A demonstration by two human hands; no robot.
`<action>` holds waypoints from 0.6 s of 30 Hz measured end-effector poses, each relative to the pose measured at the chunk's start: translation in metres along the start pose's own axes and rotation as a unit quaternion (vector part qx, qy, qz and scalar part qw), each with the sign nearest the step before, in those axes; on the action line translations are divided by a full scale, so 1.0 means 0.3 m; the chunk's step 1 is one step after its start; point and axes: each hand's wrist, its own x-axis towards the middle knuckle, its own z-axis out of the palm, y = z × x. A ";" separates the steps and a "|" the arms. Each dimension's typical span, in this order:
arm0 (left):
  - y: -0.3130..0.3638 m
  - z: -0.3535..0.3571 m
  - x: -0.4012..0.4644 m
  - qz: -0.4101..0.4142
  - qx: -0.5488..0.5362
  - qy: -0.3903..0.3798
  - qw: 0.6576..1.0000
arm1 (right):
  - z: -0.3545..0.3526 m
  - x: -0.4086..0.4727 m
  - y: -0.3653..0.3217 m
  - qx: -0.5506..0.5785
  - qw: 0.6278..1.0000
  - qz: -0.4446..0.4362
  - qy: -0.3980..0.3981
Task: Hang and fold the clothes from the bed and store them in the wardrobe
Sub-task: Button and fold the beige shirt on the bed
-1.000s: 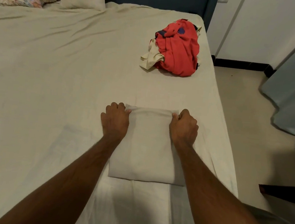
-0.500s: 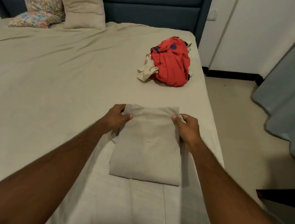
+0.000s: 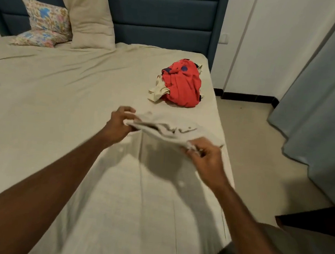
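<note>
The folded beige garment [image 3: 172,132] hangs lifted above the bed [image 3: 54,98], well short of the red clothes pile [image 3: 183,84], long axis spanning left hand [image 3: 120,124] to right hand [image 3: 204,155]; both hands' fingers pinch its ends.

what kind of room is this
Most likely a bedroom: a made bed with an upholstered blue headboard, pillows propped against it, and a pile of clothes waiting on the sheet.
</note>
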 end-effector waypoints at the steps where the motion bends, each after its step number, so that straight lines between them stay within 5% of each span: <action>1: -0.082 -0.007 -0.058 -0.021 0.047 -0.012 0.999 | 0.041 -0.083 0.035 -0.016 0.999 0.006 -0.049; 5: -0.252 -0.032 -0.302 -0.093 0.129 -0.051 0.986 | 0.200 -0.353 0.112 -0.144 0.956 0.005 -0.256; 9: -0.331 -0.079 -0.401 -0.069 0.120 -0.036 0.990 | 0.262 -0.400 0.059 -0.194 0.921 -0.082 -0.328; 12: -0.371 -0.109 -0.448 -0.107 0.135 -0.011 0.985 | 0.314 -0.480 -0.010 -0.223 0.898 -0.116 -0.361; 15: -0.326 -0.096 -0.530 -0.188 0.124 0.103 0.969 | 0.327 -0.500 -0.073 -0.290 0.870 -0.061 -0.394; 18: -0.280 -0.033 -0.627 -0.251 0.155 0.175 0.939 | 0.277 -0.421 -0.064 -0.249 0.928 0.041 -0.273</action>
